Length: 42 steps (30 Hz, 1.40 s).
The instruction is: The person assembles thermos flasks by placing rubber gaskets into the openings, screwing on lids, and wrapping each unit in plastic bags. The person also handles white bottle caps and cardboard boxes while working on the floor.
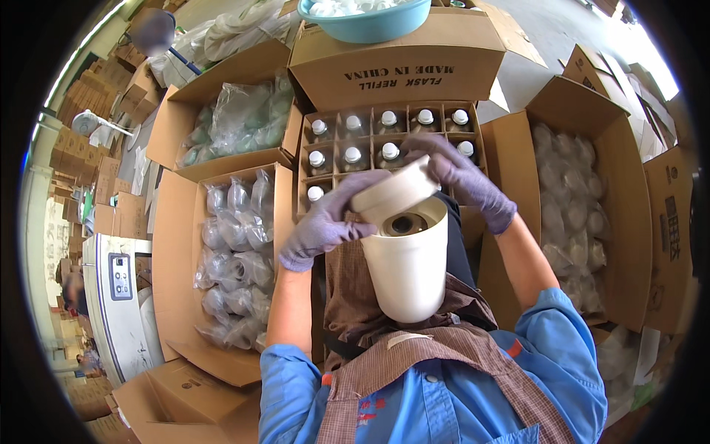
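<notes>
In my lap stands a cream-white cylindrical container [405, 277], its top open and tipped slightly. Inside shows a round part with a dark centre [401, 224], perhaps a bottle mouth. Above the opening, a wide white lid [396, 191] is held tilted, its right end higher. My left hand [333, 218], in a purple-grey glove, grips the lid's left end, its thumb by the container rim. My gloved right hand [466, 177] closes on the lid's right end, its fingers somewhat blurred. Just beyond, a divided carton [302, 137] holds several white-capped bottles [388, 122].
At left an open carton [171, 259] holds clear-bagged glass pieces; behind it another carton [174, 137] has greenish ones. A tall carton [629, 244] of wrapped pieces stands right. Far ahead, a blue basin [370, 26] of white parts rests on a box. A white machine [118, 318] is far left.
</notes>
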Motion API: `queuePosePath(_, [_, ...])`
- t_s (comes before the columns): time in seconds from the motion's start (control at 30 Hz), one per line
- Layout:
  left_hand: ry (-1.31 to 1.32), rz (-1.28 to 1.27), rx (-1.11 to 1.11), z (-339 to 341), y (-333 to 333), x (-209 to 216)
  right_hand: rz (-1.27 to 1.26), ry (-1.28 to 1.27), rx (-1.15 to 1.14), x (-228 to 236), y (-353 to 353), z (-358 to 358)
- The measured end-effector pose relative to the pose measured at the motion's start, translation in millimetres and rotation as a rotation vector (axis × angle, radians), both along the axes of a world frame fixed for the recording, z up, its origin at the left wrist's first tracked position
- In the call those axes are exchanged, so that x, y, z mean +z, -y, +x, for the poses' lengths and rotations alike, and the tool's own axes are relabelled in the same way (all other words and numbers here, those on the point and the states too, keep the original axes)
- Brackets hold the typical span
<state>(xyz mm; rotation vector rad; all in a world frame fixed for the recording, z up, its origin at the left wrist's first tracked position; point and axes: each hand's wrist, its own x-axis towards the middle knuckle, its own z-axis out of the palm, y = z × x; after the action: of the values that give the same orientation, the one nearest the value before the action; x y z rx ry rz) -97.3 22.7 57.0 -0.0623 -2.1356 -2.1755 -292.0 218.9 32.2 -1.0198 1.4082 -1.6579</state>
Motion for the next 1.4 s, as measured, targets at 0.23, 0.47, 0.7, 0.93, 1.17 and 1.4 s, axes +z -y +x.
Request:
queuePosePath(0.23, [-0.183,-0.277,0.135,3.4,-17.8,-12.9,-0.099,0.037,0.097,-13.0,-13.3,15.7])
queuePosePath(0.47, [-0.255,-0.319,0.117,-1.5,-14.0,-15.9,-0.129,-0.04,0.059,-28.1,-17.9,19.8])
queuePosePath(0.7, [-0.296,-0.069,0.28,-7.7,-26.8,-50.3,-0.084,-0.278,-0.026,-8.6,-18.3,34.7])
queuePosePath(0.93, [-0.051,-0.218,0.549,-13.8,-34.2,7.7,-0.147,-0.361,-0.335,14.7,-24.7,40.0])
queuePosePath(1.17, [-0.091,-0.366,0.536,-8.5,13.7,-63.6,-0.289,-0.598,-0.145,29.1,-21.3,68.6])
queuePosePath(1.4, [-0.044,-0.327,0.426,-6.6,13.3,-61.3,-0.383,-0.621,0.011,46.1,-22.3,70.7])
